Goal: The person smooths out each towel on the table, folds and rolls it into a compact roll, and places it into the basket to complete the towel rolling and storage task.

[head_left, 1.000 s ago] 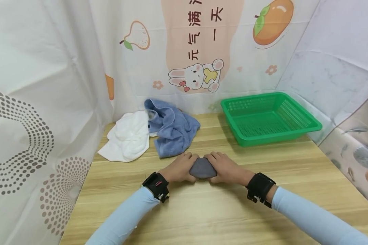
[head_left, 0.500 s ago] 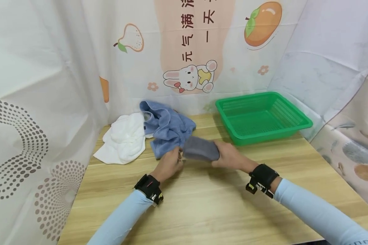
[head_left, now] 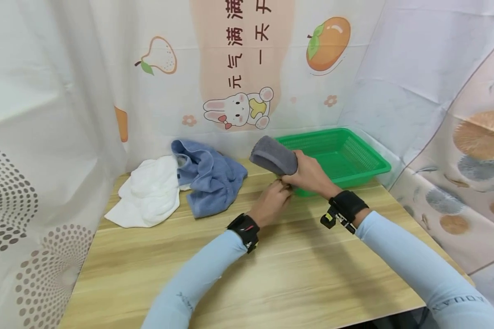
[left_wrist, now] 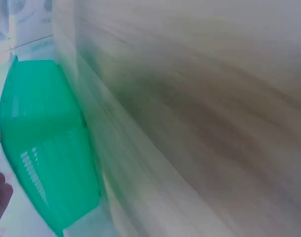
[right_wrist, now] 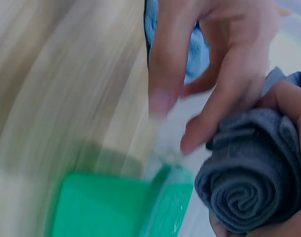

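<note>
In the head view, a dark grey towel (head_left: 273, 156) is held up off the table, tilted, in front of the green basket's left end. My right hand (head_left: 312, 173) grips its lower right end. Seen from the right wrist, the rolled towel (right_wrist: 244, 190) shows a spiral of layers at its end. My left hand (head_left: 271, 203) is just below the right hand. Its fingers are loosely bent and spread with nothing between them, as the right wrist view shows. Some fingers (left_wrist: 1, 195) appear at the left edge of the left wrist view.
A green plastic basket (head_left: 364, 170) stands at the back right, partly behind the right hand. Back left on the wooden table (head_left: 156, 265) lie a crumpled white cloth (head_left: 150, 189) and a crumpled blue towel (head_left: 214, 176). Printed curtains (head_left: 164, 105) enclose the back and sides.
Both hands held the grey towel on the table at first. The left hand let go; the right hand lifted the towel, and the left hand moved rightward beneath it. The head view shifted.
</note>
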`<state>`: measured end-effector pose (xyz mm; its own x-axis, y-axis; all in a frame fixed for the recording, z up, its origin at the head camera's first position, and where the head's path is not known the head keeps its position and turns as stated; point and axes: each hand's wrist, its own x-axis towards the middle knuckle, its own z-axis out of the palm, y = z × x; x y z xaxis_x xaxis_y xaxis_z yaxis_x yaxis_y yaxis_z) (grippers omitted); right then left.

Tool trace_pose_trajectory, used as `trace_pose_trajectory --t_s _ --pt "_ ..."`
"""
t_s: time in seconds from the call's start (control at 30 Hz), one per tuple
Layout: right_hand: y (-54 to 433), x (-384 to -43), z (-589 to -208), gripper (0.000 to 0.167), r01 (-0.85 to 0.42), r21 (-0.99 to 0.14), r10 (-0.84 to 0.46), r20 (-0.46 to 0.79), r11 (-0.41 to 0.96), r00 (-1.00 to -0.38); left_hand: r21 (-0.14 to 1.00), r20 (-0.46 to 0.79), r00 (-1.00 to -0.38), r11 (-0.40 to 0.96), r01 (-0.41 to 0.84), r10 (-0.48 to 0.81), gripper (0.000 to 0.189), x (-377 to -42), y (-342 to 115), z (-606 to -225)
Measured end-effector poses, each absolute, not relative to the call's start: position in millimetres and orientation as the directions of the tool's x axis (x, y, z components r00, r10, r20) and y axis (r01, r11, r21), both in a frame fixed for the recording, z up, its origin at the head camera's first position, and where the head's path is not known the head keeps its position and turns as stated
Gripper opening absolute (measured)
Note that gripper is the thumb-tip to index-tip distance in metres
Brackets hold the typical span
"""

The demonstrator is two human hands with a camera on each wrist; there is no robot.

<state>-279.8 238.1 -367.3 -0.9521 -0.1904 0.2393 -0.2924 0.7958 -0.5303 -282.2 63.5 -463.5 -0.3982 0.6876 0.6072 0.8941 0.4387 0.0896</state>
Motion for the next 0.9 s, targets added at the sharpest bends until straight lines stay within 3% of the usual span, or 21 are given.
trace_pose_trajectory --t_s 0.27,0.9 --pt "239 -294 -356 0.08 -0.237 -0.505 -0.13 0.238 0.83 -0.962 -0.073 0.632 -0.396 0.56 0.825 0.666 0.015 -301 88 -457" --pt "264 -301 -367 0.09 -0.221 -0.549 -0.078 0.271 0.806 -0.959 0.016 0.603 -0.447 0.55 0.835 0.661 0.012 -294 108 -452"
